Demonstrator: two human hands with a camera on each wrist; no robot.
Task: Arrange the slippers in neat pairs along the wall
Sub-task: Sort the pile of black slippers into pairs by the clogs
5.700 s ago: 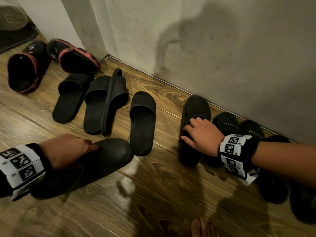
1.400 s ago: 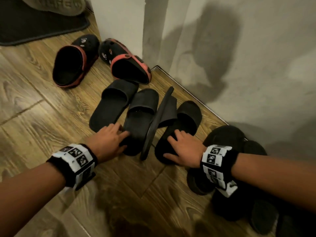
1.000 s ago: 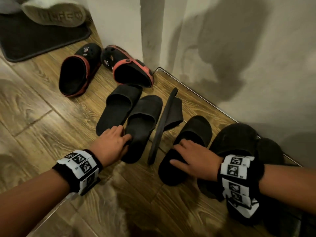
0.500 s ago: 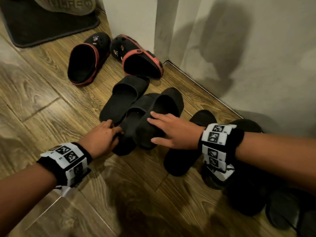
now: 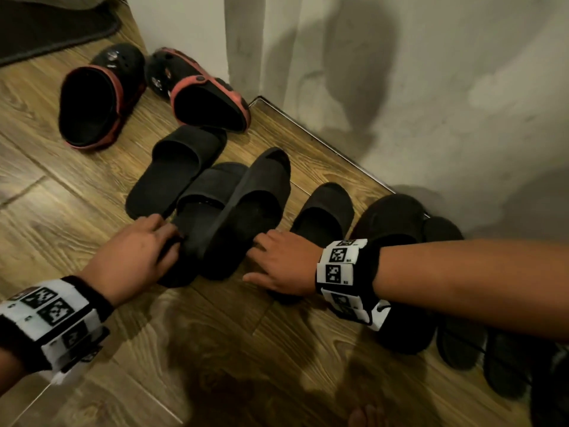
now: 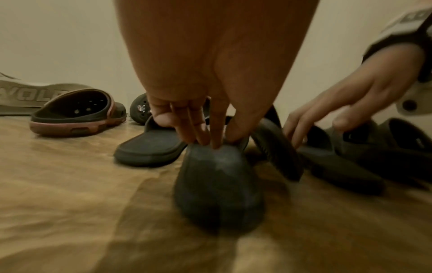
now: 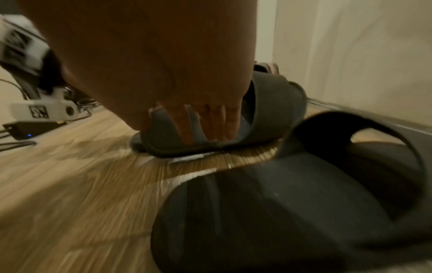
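Four black slides lie on the wooden floor by the wall (image 5: 431, 87). My left hand (image 5: 144, 251) presses its fingertips (image 6: 210, 144) on the heel of the second slide (image 5: 209, 195). The third slide (image 5: 255, 204) leans tilted on the second one's right side. My right hand (image 5: 274, 260) rests straight fingers (image 7: 210, 127) on that third slide's footbed at the heel. The first slide (image 5: 175, 167) lies flat to the left. The fourth slide (image 5: 326, 211) lies flat to the right, partly under my right wrist.
Two black clogs with red trim (image 5: 95, 100) (image 5: 206, 97) stand at the wall corner. A dark mat (image 5: 46, 26) lies at the top left. Several dark slippers (image 5: 397, 223) line the wall under my right forearm. Bare toes (image 5: 366, 417) show at the bottom edge.
My right hand left the fourth slide and tipped the slide standing on its edge over against the second one. It has since drawn back to that slide's heel. The left hand stayed put.
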